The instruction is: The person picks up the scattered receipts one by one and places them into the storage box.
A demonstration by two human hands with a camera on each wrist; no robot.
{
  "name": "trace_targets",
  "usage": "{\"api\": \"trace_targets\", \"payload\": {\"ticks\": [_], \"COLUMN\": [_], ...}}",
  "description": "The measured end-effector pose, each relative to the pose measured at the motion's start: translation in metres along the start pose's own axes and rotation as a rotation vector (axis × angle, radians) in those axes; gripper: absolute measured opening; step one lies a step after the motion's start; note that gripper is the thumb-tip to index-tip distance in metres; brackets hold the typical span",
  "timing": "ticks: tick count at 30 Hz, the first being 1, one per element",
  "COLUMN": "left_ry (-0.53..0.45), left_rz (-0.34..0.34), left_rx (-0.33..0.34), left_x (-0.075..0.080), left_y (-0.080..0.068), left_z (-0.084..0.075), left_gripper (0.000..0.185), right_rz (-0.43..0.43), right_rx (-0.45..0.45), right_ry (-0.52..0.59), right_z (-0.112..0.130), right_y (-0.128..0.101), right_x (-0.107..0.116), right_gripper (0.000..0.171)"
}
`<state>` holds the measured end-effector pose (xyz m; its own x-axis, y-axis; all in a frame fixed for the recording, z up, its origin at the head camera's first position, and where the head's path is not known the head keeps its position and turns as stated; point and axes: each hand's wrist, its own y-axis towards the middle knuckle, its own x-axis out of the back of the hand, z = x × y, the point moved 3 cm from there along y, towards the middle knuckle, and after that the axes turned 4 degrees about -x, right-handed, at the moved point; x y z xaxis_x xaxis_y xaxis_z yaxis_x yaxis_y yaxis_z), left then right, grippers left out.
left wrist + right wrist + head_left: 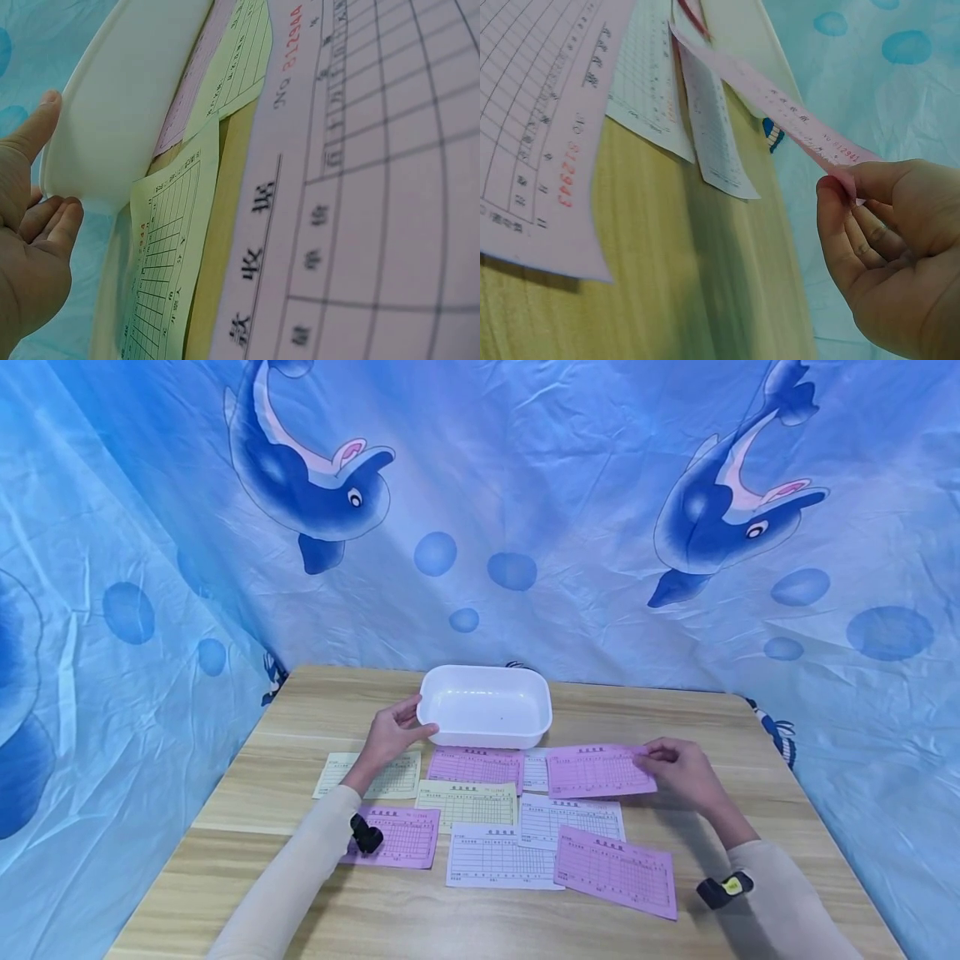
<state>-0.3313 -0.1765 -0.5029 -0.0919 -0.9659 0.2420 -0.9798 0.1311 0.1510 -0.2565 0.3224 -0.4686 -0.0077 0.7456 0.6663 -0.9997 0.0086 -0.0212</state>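
Note:
My left hand (390, 735) grips the left end of a white plastic tub (487, 706), thumb on its near rim and fingers round its outer wall. In the left wrist view, the curled fingers lie under the tub's rim. My right hand (684, 772) pinches the right end of a pink receipt slip (600, 771) between thumb and forefinger. The right wrist view shows this slip raised off the table at the pinched end. Below it lie a white slip (573, 818) and another pink slip (615, 870).
More printed slips lie on the wooden table (232, 860): a pink one (476, 767) by the tub, a yellow-green one (468, 802), a white one (495, 860), a pale green one (401, 781) and a pink one (408, 839) partly under my left forearm. A blue dolphin curtain (585, 635) stands behind.

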Motion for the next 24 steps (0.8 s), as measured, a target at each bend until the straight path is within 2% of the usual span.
{"api": "trace_targets", "payload": {"ticks": [15, 20, 24], "left_ry": [0.014, 0.002, -0.011], "left_rz": [0.001, -0.001, 0.007], "left_rx": [0.003, -0.003, -0.017], "left_x": [0.000, 0.000, 0.000], "left_y": [-0.001, -0.002, -0.002], "left_z": [-0.002, -0.003, -0.004], "left_gripper": [0.083, 0.082, 0.082], "right_rz": [0.077, 0.066, 0.058], "right_rx": [-0.052, -0.086, -0.098], "right_ry": [0.208, 0.263, 0.348], "right_z": [0.014, 0.024, 0.033], "right_y": [0.007, 0.016, 0.024], "right_x": [0.017, 0.020, 0.018], "right_gripper": [0.048, 0.054, 0.053]}}
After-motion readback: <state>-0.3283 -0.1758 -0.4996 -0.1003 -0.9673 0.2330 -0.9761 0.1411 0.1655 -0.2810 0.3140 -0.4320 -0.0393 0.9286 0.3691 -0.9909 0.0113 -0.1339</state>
